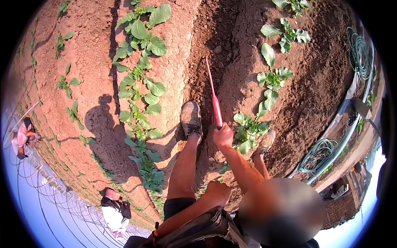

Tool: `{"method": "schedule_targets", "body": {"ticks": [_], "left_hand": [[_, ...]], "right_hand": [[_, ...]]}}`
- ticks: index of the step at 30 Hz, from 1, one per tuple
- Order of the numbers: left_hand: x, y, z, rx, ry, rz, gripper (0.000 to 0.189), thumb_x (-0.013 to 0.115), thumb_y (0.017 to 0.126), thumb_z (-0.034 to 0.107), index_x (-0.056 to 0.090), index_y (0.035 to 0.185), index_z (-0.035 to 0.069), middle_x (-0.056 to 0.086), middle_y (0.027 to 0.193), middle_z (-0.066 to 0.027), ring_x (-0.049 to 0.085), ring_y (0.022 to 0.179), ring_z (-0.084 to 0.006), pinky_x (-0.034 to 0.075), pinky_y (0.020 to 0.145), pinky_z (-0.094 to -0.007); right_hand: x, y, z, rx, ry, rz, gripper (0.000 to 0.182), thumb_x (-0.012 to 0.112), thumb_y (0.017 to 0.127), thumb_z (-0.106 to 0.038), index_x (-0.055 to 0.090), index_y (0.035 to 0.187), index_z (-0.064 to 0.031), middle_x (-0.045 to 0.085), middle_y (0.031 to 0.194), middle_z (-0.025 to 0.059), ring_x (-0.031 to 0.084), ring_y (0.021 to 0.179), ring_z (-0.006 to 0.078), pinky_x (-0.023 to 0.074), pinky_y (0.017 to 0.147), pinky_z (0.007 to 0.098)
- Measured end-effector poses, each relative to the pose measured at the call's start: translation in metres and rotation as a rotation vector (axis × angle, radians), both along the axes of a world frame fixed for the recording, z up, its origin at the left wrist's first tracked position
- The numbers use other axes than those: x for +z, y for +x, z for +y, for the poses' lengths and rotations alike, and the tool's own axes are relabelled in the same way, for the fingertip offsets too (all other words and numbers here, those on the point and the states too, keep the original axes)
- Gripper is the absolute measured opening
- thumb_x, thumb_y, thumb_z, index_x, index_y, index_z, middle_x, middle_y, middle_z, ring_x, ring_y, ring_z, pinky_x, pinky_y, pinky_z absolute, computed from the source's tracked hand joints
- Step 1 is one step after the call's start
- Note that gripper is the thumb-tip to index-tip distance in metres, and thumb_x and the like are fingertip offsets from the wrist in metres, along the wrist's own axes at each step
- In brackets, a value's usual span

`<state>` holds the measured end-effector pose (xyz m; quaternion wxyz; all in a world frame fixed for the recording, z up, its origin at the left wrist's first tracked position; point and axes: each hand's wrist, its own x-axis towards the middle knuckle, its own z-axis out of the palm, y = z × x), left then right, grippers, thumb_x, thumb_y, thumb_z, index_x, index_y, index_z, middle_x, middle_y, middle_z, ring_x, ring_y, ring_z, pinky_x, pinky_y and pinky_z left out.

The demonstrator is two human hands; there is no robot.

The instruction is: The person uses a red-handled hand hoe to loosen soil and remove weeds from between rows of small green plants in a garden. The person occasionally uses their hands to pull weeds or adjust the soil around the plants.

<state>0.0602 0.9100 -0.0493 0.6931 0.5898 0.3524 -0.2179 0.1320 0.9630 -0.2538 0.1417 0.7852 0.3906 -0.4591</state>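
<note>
My right hand [223, 135] is closed around the black butt of a long red tool [216, 107]. The tool's thin, tapering end points away from me, over the loose soil of a furrow [198, 74]; I cannot tell whether its tip touches the ground. Nearer my body, my left hand [218, 192] is curled into a fist, with nothing visible in it. Leafy green seedlings [249, 130] grow just right of my right hand. My left shoe [191, 119] stands in the furrow, and my right shoe [267, 141] is beyond those seedlings, partly hidden by leaves.
A dense row of leafy plants [138, 86] runs along the ridge at left. Coiled green hoses [318, 155] lie by a pale pipe [338, 152] at right. One person [114, 210] is at lower left, another person [23, 136] farther off. A blurred oval covers the lower right.
</note>
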Motion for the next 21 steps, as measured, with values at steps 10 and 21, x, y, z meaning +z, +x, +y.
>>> {"method": "schedule_targets", "body": {"ticks": [10,21], "left_hand": [[0.000,0.003,0.001,-0.061,-0.034,0.004,0.017,0.065,0.077,0.021,0.074,0.083,0.008,0.073,0.088,-0.0115,0.070,0.092,-0.0325,0.057,0.071,-0.0458],[0.002,-0.006,-0.007,0.035,0.033,-0.046,0.013,0.064,0.077,0.023,0.070,0.076,0.012,0.067,0.078,-0.0086,0.067,0.076,-0.0279,0.047,0.058,-0.0431]], "right_hand": [[0.023,-0.011,-0.022,-0.032,0.007,0.095,0.030,0.070,0.076,-0.016,0.063,0.099,0.0009,0.069,0.085,0.0237,0.069,0.088,0.0425,0.0544,0.081,0.0459],[-0.005,-0.028,0.127,-0.141,0.365,0.134,0.022,0.073,0.079,-0.013,0.061,0.093,-0.0016,0.068,0.082,0.0237,0.069,0.085,0.0424,0.0543,0.076,0.0458]]}}
